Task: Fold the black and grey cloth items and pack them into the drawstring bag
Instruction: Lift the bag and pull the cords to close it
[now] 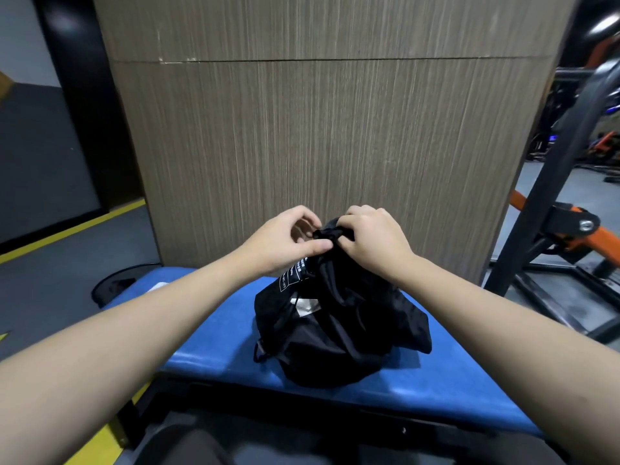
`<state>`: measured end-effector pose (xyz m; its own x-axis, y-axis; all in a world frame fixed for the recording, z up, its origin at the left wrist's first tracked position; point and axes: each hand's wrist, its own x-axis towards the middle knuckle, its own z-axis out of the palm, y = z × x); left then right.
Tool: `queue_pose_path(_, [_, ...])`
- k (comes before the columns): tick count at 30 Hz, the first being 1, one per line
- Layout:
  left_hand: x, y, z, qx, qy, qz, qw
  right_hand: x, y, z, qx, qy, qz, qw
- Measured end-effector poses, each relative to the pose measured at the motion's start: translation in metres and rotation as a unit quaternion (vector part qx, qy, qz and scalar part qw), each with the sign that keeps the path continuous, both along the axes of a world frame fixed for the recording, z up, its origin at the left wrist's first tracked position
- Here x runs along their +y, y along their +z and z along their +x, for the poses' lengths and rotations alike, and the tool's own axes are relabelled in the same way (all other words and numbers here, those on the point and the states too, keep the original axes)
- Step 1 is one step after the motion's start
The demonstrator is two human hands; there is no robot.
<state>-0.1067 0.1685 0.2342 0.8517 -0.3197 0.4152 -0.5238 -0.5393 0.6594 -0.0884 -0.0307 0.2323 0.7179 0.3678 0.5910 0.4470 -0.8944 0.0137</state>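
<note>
While the black drawstring bag (339, 317) sits bulging on the blue padded desk (436, 380), I see both hands gathered at its bunched neck. My left hand (285, 236) has its grip clenched on the neck from the left, thumb laid across the front and fingers curled over the top. My right hand (372, 236) grasps the same gathered mouth from the right, its fingers pinching the dark cord channel. The bag's white printed label (295, 273) faces me, just below the left hand. I cannot see any cloth items; if they are inside, the fabric hides them. Behind the desk stands a brown wood-grain panel (335, 129), and a black and orange gym frame (553, 229) stands off to the right.
</note>
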Motion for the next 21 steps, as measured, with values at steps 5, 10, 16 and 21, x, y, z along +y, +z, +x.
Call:
queue_pose_path(5, [-0.019,-0.002,0.004,-0.097,0.095,0.098,0.986,0.001,0.001,0.0,0.007,0.019,0.002,1.0])
queue_pose_path(10, [-0.012,0.005,0.005,-0.128,0.109,0.131,0.977,-0.001,-0.002,0.0,-0.007,0.056,-0.007,0.998])
queue_pose_path(16, [0.002,0.021,0.005,-0.15,0.094,0.203,0.963,-0.002,-0.001,0.003,0.013,0.083,-0.016,0.996])
queue_pose_path(21, [0.027,0.029,0.013,-0.27,0.122,0.323,0.899,-0.011,0.0,0.004,0.003,0.069,-0.004,0.998])
